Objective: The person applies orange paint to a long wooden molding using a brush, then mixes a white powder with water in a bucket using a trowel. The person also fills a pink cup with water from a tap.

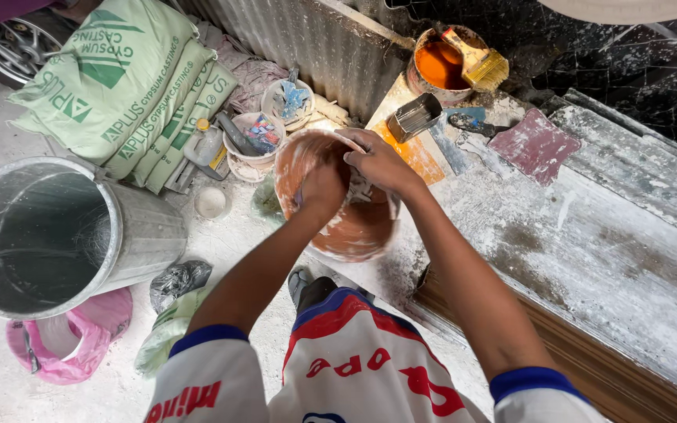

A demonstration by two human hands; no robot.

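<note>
On the floor at my far left a metal bin [56, 235] leans on its side, its mouth turned up toward me, with a pink plastic bag [72, 341] bunched under its lower edge. Behind it, stacked green sacks [131, 86] slump against the corrugated metal wall [315, 47]. Beside the sacks, on the dusty floor, stand two small white tubs [264, 129] holding blue scraps, and a little round white lid [211, 202] lies near them. A crumpled dark bag [178, 282] lies near the bin's rim.

In the middle I have the orange bowl [338, 204], smeared with white plaster; it sits at the left end of the tabletop [589, 258], overhanging the edge. My left hand [324, 186] is down inside the bowl, fingers curled into the white stuff; I cannot tell how tight the grip is. My right hand [381, 160] lies over the bowl's far rim, fingers clenched on a white lump inside.

Past the bowl, at the far left corner of the tabletop, a wide metal scraper [413, 116] lies on an orange-stained patch. Behind it is a pot of orange paint [440, 66] with a yellow-bristled brush [479, 63] across it. Further right a trowel with a blue handle [468, 121] lies just beside a dark red square pad [536, 145], and the tabletop beyond is caked in white dust
</note>
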